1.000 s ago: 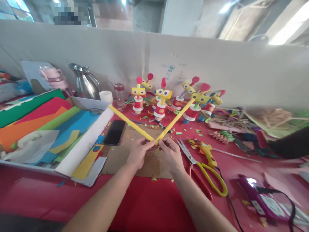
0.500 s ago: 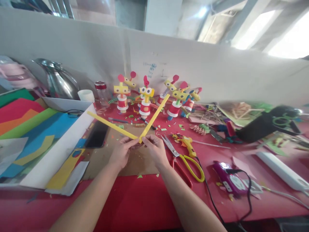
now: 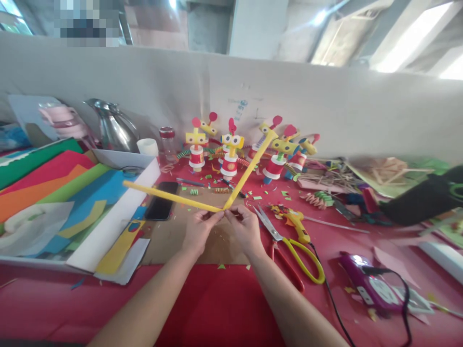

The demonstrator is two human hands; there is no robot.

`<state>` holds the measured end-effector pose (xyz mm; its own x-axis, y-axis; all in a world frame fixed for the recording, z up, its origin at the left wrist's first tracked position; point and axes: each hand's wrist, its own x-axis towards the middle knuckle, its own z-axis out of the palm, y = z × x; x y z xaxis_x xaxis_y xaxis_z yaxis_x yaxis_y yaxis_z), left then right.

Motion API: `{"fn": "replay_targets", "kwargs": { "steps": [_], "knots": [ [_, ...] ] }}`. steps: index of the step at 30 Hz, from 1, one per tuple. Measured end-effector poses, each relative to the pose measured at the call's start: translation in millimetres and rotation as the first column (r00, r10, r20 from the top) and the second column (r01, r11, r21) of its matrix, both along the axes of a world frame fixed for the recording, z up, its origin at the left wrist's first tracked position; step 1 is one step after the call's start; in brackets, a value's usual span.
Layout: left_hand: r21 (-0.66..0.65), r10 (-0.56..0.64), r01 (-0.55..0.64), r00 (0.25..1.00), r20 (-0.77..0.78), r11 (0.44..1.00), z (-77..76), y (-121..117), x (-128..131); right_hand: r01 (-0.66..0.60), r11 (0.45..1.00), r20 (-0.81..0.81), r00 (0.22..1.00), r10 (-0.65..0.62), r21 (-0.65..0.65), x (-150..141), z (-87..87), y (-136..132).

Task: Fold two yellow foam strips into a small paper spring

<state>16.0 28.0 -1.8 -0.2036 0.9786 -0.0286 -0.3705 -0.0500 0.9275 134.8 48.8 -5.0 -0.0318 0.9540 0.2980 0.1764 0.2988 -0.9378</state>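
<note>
Fingers of the left hand [image 3: 198,232] and right hand [image 3: 247,229], equally near, pinch the meeting ends of long, narrow yellow paper-like strips [image 3: 173,197], which slant away forward-left and forward-right.

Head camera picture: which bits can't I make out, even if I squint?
Head view: whether the yellow V is one strip or two; the left hand and right hand partly cover its corner.
Head view: what the blue writing says; it's too blurred.
Head view: the rest of the black thing; the picture's right edge cuts it off.
</note>
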Motion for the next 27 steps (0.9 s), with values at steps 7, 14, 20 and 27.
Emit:
{"fn": "replay_targets", "kwargs": {
  "steps": [7, 14, 20, 27],
  "knots": [
    [-0.028, 0.003, -0.006, 0.997, -0.083, 1.0, 1.9, 0.2, -1.2, 0.028, 0.998, 0.141, 0.989, -0.037, 0.063, -0.5, 0.8, -3.9],
    [-0.035, -0.028, 0.027, 0.999, -0.019, 0.999, -0.6, -0.9, -2.2, -0.035, 0.999, 0.11, 0.993, 0.03, 0.036, 0.2, 2.7, -6.3],
    [0.016, 0.019, -0.018, 0.999, -0.046, 1.0, -0.2, -1.2, -2.6, -0.111, 0.993, -0.105, 0.989, 0.106, -0.036, -3.6, 7.3, -8.5],
    [-0.004, 0.046, -0.046, 0.999, 0.005, 0.999, -3.5, 0.0, -2.3, -0.062, 0.997, -0.077, 0.995, 0.059, -0.035, -1.8, 5.6, -6.8]
  ]
}}
